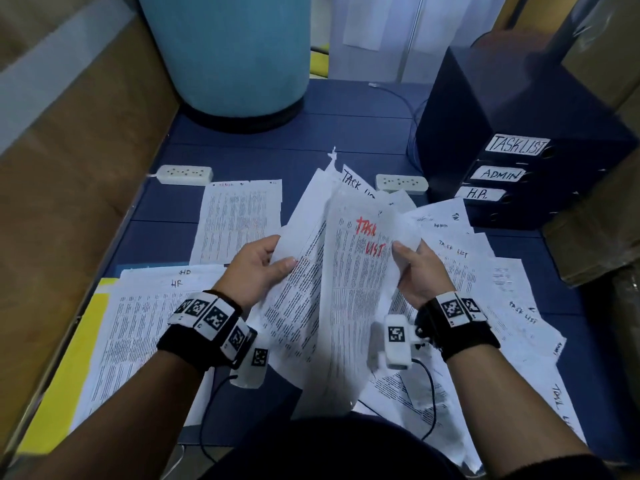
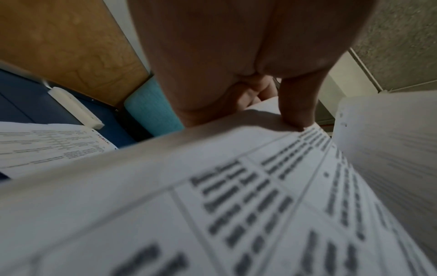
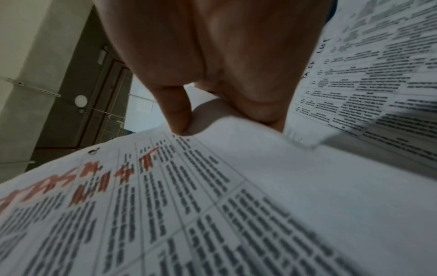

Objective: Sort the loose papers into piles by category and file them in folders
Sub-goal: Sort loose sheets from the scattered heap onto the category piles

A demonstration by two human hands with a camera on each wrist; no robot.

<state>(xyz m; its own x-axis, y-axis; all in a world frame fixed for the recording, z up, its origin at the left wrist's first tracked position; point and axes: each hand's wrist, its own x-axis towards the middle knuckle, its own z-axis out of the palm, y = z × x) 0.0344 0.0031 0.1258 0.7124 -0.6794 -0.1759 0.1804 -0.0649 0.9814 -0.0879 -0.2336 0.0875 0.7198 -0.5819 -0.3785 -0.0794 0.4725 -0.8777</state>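
Observation:
Both hands hold up a bundle of printed sheets above the blue table. My left hand pinches the left edge of a printed sheet, thumb on top. My right hand pinches the right edge of the sheet marked "TASK LIST" in red, thumb on its face. An admin-marked sheet lies flat behind the left hand. HR-marked sheets lie at front left. Loose task-list and admin papers spread at the right.
Three dark binders labelled TASK LIST, ADMIN and H.R. stand stacked at back right. Two white power strips lie behind the papers. A teal drum stands at the back, a yellow folder at front left.

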